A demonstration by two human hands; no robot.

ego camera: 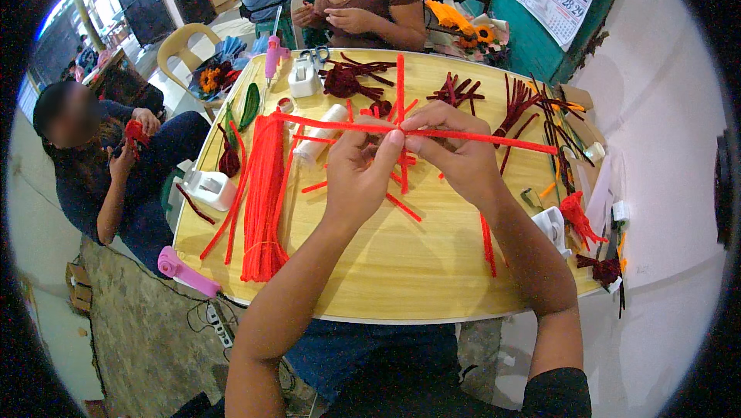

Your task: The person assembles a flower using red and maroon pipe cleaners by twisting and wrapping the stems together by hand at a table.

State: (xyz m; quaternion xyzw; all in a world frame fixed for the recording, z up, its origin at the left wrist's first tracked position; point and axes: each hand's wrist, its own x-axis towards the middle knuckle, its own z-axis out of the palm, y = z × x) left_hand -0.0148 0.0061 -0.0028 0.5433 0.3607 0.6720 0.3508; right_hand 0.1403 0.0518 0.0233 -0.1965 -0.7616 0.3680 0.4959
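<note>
Both my hands are raised over the table, fingertips nearly meeting. Between them they grip red pipe cleaners that cross at the fingertips, one running sideways and one running away from me. My left hand pinches the crossing with its thumb; my right hand holds it from the other side. Below the hands, partly hidden by them, several cut red pipe cleaner pieces lie on the wooden-topped table. A thick bundle of red pipe cleaners lies to the left, with a band round its lower end.
Around the table are a white tape dispenser, pink glue guns, scissors, a clear roll and dark red pipe cleaner bundles. One person sits left; another is across the table. A wall stands right.
</note>
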